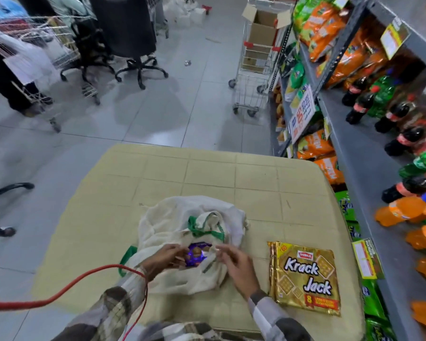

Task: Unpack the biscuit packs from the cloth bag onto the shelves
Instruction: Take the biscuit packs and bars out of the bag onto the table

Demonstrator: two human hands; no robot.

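A flat gold foil Krack Jack biscuit pack (pixel 308 276) lies on the beige square-patterned table (pixel 207 173), just beside your right hand (pixel 236 267) and near the table's right edge. Past that edge stand the grey metal shelves (pixel 354 153), lined with dark cola bottles (pixel 359 108) and orange soda bottles (pixel 401 210). A red cable (pixel 67 289) loops over your left sleeve.

Beyond the bag the tabletop runs on to its far edge. Farther off, a wire shopping trolley (pixel 251 77) carrying a cardboard box (pixel 263 28) stands at the shelf end, and a black office chair (pixel 138 67) stands on the tiled floor to the left.

The cream cloth bag with green handles (pixel 182 225) slumps at the near middle of the table, a purple biscuit pack (pixel 196 257) showing in its mouth. Your left hand (pixel 162 260) curls its fingers onto that pack's left side. Your right fingers reach the bag's rim, but blur hides whether they pinch it.
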